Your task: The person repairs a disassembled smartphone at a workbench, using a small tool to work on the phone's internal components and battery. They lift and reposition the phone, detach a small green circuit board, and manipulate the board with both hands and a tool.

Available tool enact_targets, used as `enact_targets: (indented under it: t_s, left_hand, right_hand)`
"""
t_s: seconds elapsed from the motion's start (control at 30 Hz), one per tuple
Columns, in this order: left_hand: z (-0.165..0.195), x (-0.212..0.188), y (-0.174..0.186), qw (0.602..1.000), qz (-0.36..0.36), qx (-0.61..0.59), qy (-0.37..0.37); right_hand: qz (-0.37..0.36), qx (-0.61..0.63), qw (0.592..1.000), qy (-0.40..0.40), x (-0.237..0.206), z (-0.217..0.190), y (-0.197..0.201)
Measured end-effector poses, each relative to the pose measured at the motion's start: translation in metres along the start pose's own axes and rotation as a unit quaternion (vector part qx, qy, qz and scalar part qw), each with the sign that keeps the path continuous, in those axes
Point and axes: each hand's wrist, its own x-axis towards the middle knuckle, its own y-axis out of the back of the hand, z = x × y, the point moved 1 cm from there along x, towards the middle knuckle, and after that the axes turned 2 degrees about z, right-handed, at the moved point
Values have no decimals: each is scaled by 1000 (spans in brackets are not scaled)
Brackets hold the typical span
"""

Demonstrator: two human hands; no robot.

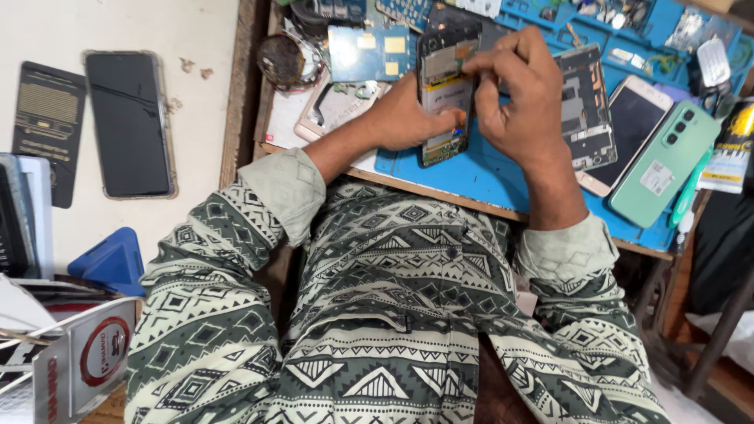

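Opened phone (444,94) stands tilted on the blue mat (487,177) of the table, back cover off, boards and battery exposed. Left hand (408,118) grips its lower edge; right hand (522,98) pinches at its upper right side. Reassembly not yet evident. Mint-green phone (664,161) lies at right, white sticker on its back; yellow-black packet (734,149) beside it.
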Motion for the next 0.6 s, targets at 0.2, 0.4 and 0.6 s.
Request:
enact_targets:
  t_s: [0.2, 0.4, 0.6]
  left_hand:
    - [10, 9, 1, 1000, 0, -31, -8]
    - [22, 11, 1, 999, -10, -33, 12]
    - [34, 13, 0, 998, -34, 8, 46]
  right_hand:
    - [-12, -31, 998, 60, 16, -8, 7]
    - [-79, 11, 995, 61, 33, -9, 21]
    - [-170, -11, 984, 43, 54, -12, 37]
